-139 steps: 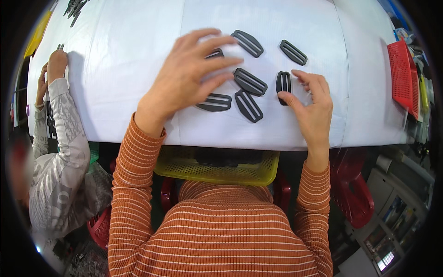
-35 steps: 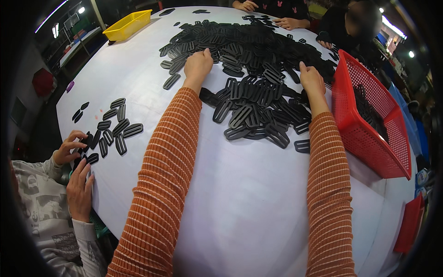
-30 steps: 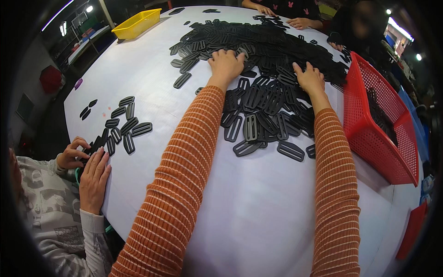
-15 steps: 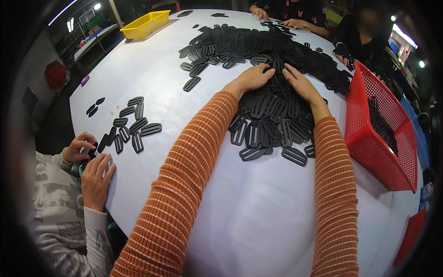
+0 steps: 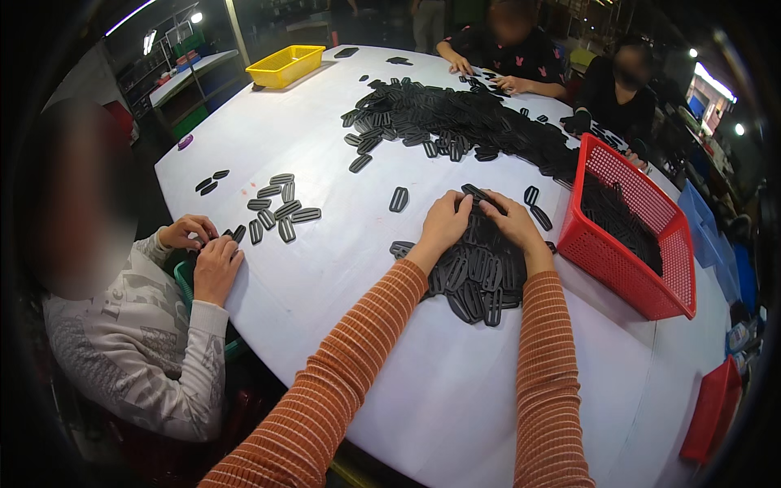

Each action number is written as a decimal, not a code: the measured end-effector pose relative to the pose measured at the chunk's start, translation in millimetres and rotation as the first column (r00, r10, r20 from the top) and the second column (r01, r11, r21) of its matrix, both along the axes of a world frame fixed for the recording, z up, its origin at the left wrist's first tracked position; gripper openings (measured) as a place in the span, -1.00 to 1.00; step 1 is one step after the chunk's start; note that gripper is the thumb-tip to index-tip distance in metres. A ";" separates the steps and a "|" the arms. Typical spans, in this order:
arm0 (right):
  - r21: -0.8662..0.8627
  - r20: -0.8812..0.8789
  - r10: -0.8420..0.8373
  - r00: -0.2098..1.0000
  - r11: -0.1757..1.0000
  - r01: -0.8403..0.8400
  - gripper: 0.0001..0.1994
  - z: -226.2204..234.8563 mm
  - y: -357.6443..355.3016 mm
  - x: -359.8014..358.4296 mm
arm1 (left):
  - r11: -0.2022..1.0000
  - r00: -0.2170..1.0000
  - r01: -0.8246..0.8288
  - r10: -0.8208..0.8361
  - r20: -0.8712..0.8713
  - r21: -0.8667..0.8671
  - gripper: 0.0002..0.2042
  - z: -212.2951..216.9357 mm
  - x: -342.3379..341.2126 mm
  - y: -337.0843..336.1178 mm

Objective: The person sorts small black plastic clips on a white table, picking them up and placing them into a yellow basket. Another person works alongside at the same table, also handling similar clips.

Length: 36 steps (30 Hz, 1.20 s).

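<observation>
A small heap of black plastic strap sliders (image 5: 480, 272) lies on the white table between my two forearms. My left hand (image 5: 444, 221) cups the heap's far left side, its thumb toward the middle. My right hand (image 5: 512, 224) curves round the far right side, fingers spread. One slider (image 5: 474, 193) lies on top between my fingertips; neither hand plainly grips it. Some of my fingers are hidden behind the heap. Beyond my hands stretches a much larger pile of sliders (image 5: 455, 114).
A red basket (image 5: 626, 281) holding black sliders stands at the right. Far left is a yellow basket (image 5: 285, 69). At the left a co-worker's hands (image 5: 215, 264) handle parts near scattered sliders (image 5: 286, 210). Two more people sit across the white table (image 5: 342, 285).
Both hands have drawn a batch of sliders toward me, apart from the large pile. A few stray sliders now lie beside it. The view has tilted up.
</observation>
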State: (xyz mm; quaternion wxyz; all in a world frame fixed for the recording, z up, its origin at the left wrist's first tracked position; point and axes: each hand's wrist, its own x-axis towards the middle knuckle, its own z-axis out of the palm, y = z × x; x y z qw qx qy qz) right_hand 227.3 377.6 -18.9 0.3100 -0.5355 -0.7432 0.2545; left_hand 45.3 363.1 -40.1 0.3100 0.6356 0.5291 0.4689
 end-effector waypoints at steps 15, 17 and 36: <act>0.123 0.412 -0.133 0.901 0.988 0.089 -0.61 29.6 -215.5 60.9 | 0.994 0.994 -0.057 0.048 0.097 0.088 -0.60 -1.9 117.6 -159.5; 0.112 0.482 -0.204 0.852 0.979 0.171 -0.59 39.4 -248.5 64.5 | 0.993 0.989 0.035 -0.052 0.142 0.117 -0.63 8.8 125.6 -174.5; 0.370 0.456 -0.346 0.820 0.912 0.179 -0.59 -13.0 -395.5 36.3 | 0.771 0.669 0.566 -0.220 -0.710 0.293 -0.63 6.6 12.8 -313.1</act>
